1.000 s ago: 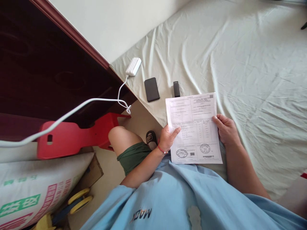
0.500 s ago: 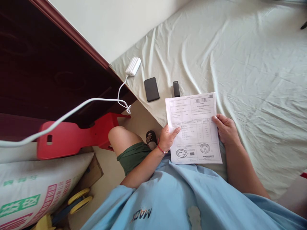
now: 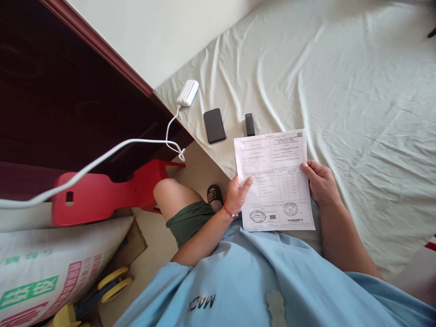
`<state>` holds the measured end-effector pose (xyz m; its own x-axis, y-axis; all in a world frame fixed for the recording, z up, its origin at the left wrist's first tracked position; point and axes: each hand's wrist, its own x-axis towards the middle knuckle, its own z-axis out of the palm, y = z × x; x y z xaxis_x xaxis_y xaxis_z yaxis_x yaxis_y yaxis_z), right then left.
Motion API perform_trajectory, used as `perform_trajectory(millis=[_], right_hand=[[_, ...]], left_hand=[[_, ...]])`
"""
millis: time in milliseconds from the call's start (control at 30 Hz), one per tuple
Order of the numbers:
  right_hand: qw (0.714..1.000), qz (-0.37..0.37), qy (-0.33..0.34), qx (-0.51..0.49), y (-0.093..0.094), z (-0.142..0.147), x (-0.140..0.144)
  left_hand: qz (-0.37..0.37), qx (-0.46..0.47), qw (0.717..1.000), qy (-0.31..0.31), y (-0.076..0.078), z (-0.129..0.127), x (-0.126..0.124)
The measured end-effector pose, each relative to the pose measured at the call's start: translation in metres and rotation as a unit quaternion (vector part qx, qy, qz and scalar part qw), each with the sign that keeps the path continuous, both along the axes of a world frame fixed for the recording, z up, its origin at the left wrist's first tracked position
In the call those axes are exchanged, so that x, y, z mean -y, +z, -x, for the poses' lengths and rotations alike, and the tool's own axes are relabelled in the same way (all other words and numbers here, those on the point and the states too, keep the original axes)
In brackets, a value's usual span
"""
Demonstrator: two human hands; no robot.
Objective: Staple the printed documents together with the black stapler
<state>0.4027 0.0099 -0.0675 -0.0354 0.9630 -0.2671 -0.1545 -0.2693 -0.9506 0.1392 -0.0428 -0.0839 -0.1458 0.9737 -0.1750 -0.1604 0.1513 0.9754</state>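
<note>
- A printed sheet of paper (image 3: 274, 179), with table lines and two round stamps near its lower edge, is held flat and face-up just above the near edge of the bed (image 3: 340, 91), over the person's lap.
- The left hand (image 3: 236, 195) pinches the sheet's left edge, thumb on top and fingers curled under; a red band sits at that wrist.
- The right hand (image 3: 320, 181) closes on the right edge in the same way, thumb lying on the printed face.
- The sheet looks light and limp: held by one side only it would likely droop or curl, and a tight pinch could crease it. The two opposite edges, about midway up, seem the soundest places to hold it.
- Just beyond its top edge, a small dark stick-shaped device (image 3: 250, 124) lies on the wrinkled sheet of the bed, almost touching the paper.
- A black phone (image 3: 214, 126) lies just left of that, apart from it.
- Farther left, a white charger block (image 3: 187, 92) rests at the bed's corner, its white cable (image 3: 102, 159) trailing across a red plastic stool (image 3: 102, 193).
- A printed sack (image 3: 51, 272) sits on the floor at lower left, well apart from the hands.
- Nothing lies between the hands and the paper.
</note>
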Motion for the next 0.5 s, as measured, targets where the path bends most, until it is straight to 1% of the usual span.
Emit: perform_trajectory(millis=[100,200,300,500], right_hand=[[1.0,0.002,-0.002,-0.005,0.001,0.0,0.0],[1.0,0.002,-0.003,-0.001,0.002,0.001,0.001],[1.0,0.001,-0.002,0.004,0.002,0.001,0.001],[1.0,0.01,0.0,0.01,0.005,0.002,0.0]], left_hand=[[0.002,0.013,1.0,0.012,-0.001,0.0,0.0],[0.006,0.051,0.999,0.011,0.0,-0.001,0.0],[0.008,0.066,0.998,0.011,0.001,-0.003,0.0],[0.03,0.076,0.997,0.006,0.01,-0.002,-0.003]])
